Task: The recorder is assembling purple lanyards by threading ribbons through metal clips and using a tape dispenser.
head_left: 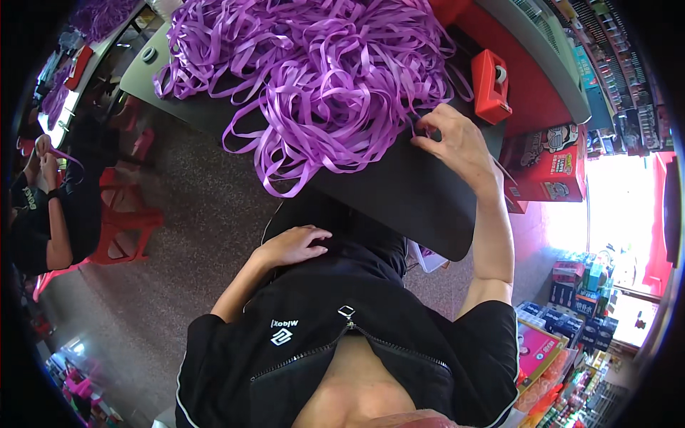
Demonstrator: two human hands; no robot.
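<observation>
A large tangled heap of shiny purple ribbon (335,93) covers the far part of a dark table (421,200), and several loops hang over its near left edge. At the right side of the heap, my right hand (460,146) has its thumb and index finger curled together around a ribbon strand; the exact grip is partly hidden. My left hand (292,247) lies on my lap against the black clothing, holding nothing, fingers stretched out and slightly apart.
Right of the heap stands a red tape dispenser (492,87), with a red printed carton (546,165) beyond the table. A small roll (148,54) lies at the far left corner. Leftward, another person (61,207) handles purple ribbon near a red plastic chair (128,225). Stacked boxes (578,299) stand at right.
</observation>
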